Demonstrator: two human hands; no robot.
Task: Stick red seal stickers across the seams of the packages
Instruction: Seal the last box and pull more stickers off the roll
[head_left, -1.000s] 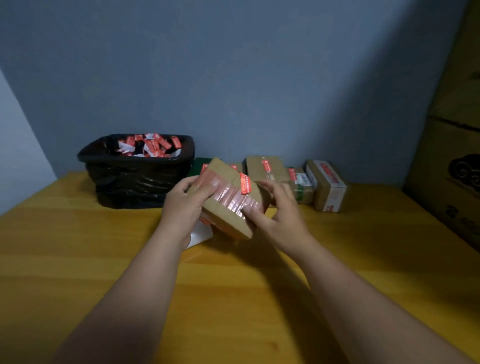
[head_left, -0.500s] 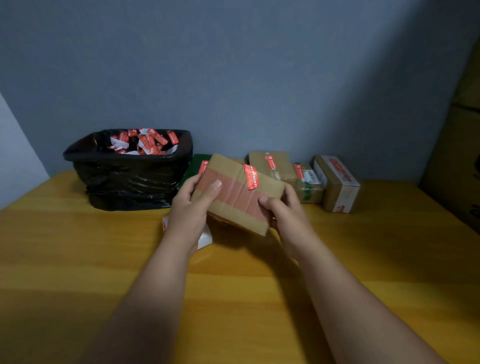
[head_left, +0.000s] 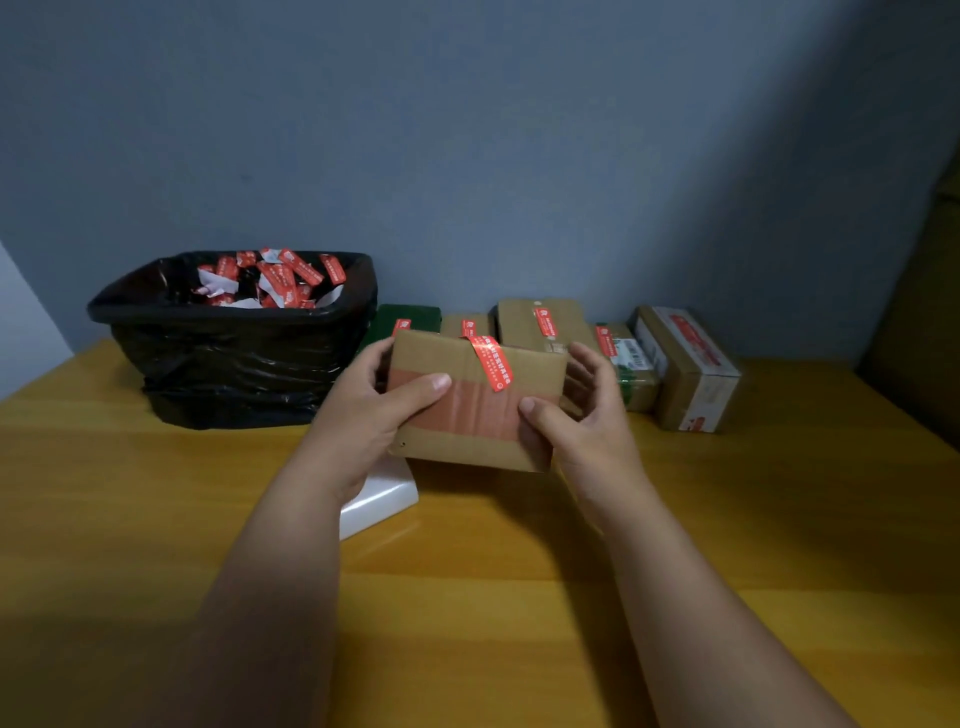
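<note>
Both hands hold a flat brown cardboard box up above the wooden worktop, in front of the row of boxes at the wall. The left hand has its grip closed around the left end, thumb flat on the shiny band of tape across the middle. The right hand has its grip closed around the right end, thumb on the tape too. A red sticker folds over the top edge of the box. A moment ago the box was tilted; now it sits level and faces the person. Behind, small boxes wear red stickers. A crinkly black bin holds red scraps. A smooth white packet lies under the left wrist.
</note>
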